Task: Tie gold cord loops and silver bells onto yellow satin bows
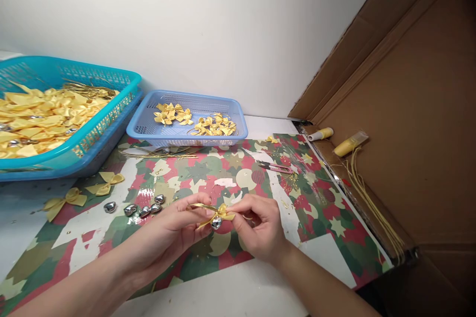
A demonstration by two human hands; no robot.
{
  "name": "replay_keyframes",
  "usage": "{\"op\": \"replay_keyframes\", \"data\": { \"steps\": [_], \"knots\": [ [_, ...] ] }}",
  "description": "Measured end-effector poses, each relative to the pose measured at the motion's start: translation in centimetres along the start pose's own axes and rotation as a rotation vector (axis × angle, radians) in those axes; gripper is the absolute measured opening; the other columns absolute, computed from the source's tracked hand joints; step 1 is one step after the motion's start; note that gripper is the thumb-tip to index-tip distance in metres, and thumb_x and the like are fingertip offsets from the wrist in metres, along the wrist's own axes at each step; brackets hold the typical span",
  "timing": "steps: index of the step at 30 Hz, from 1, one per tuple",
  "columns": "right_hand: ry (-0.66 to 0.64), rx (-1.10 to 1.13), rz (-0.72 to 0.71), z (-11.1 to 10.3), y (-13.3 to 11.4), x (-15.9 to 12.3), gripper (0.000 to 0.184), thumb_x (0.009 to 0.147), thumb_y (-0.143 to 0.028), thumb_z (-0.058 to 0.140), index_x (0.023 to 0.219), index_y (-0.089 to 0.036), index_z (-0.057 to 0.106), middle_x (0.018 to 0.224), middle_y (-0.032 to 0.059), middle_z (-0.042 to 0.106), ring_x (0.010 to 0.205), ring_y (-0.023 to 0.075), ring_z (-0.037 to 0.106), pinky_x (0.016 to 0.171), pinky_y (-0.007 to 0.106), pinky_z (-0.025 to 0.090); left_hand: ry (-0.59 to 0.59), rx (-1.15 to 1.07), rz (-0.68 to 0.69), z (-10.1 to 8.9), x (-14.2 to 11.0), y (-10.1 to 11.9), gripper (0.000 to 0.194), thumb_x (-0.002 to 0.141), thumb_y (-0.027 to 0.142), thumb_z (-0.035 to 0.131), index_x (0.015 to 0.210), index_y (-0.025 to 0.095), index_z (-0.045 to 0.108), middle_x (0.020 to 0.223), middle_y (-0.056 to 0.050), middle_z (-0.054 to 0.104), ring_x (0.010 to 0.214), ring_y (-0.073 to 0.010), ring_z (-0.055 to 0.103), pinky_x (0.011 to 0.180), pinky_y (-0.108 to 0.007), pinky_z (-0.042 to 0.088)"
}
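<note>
Between my hands is a small yellow ribbon bow (222, 211) with a silver heart-shaped bell (216, 223) hanging below it. My left hand (182, 220) pinches the bow's left side, where a loop of gold cord (199, 205) shows by the fingers. From the other side, the thumb and fingers of my right hand (260, 225) close on the bow's right end. Left of my hands, several loose silver heart bells (144, 211) lie on the patterned sheet. Two yellow bows (106, 184) rest farther left.
A turquoise basket (130, 79) heaped with yellow bows stands at the left. Beside it, a blue basket (186, 138) holds two groups of bows. Gold cords (159, 153) lie before it. Pink-handled thread snips (277, 167) lie right of centre. Cardboard (409, 109) walls the right side, with hanging cords (375, 213).
</note>
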State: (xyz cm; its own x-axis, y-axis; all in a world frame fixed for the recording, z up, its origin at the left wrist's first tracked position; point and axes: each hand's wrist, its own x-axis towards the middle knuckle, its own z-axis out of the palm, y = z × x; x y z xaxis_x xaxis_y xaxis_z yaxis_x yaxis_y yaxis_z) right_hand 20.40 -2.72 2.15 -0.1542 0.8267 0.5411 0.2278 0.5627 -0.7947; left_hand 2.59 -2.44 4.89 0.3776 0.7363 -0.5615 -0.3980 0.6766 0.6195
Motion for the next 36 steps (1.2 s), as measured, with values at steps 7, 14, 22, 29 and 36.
{"op": "replay_keyframes", "data": {
  "steps": [7, 14, 22, 29, 36],
  "knots": [
    [-0.03, 0.006, 0.036, 0.0, 0.1, -0.3, 0.012, 0.077, -0.013, 0.056, 0.072, -0.017, 0.066, 0.058, 0.0008, 0.065, 0.044, 0.0078, 0.047, 0.039, 0.019, 0.035, 0.023, 0.024, -0.005, 0.1, 0.0, -0.1, 0.012, 0.069, 0.007, 0.07, 0.071, 0.018, 0.067, 0.077, -0.002, 0.063, 0.078, -0.0159, 0.063, 0.073, -0.025, 0.051],
    [-0.035, 0.025, 0.119, 0.2, 0.0, -0.4, 0.011, 0.078, -0.016, 0.058, 0.071, -0.017, 0.066, 0.057, 0.0007, 0.064, 0.047, 0.0089, 0.051, 0.042, 0.019, 0.038, 0.019, 0.037, 0.026, 0.0, 0.1, -0.4, 0.012, 0.068, 0.009, 0.073, 0.07, 0.019, 0.066, 0.079, -0.002, 0.063, 0.08, -0.0156, 0.061, 0.072, -0.023, 0.051],
    [0.015, 0.158, 0.261, 1.2, 0.0, -1.0, 0.01, 0.08, -0.019, 0.058, 0.071, -0.016, 0.062, 0.055, -0.0017, 0.06, 0.042, 0.0063, 0.044, 0.039, 0.018, 0.035, 0.127, -0.008, 0.1, 0.5, 0.2, -1.5, 0.014, 0.065, 0.013, 0.08, 0.066, 0.018, 0.067, 0.073, 0.001, 0.06, 0.073, -0.0117, 0.059, 0.065, -0.019, 0.051],
    [0.026, 0.415, 0.524, 2.3, 0.7, -1.8, 0.024, 0.08, -0.039, 0.065, 0.074, -0.017, 0.062, 0.064, 0.0018, 0.063, 0.055, 0.0115, 0.058, 0.051, 0.022, 0.049, 0.242, -0.037, 0.127, 0.5, 0.4, -2.3, 0.02, 0.06, 0.017, 0.084, 0.074, 0.018, 0.07, 0.08, -0.001, 0.066, 0.073, -0.0127, 0.063, 0.065, -0.02, 0.052],
    [-0.027, 0.369, 0.549, 1.2, 1.3, -1.0, 0.011, 0.08, -0.03, 0.066, 0.083, -0.02, 0.069, 0.067, 0.0001, 0.061, 0.059, 0.0106, 0.054, 0.054, 0.022, 0.045, 0.248, 0.067, 0.235, 0.2, 1.0, -1.9, 0.027, 0.055, 0.03, 0.086, 0.07, 0.018, 0.067, 0.074, -0.003, 0.067, 0.075, -0.0178, 0.064, 0.064, -0.023, 0.052]
  ]
}}
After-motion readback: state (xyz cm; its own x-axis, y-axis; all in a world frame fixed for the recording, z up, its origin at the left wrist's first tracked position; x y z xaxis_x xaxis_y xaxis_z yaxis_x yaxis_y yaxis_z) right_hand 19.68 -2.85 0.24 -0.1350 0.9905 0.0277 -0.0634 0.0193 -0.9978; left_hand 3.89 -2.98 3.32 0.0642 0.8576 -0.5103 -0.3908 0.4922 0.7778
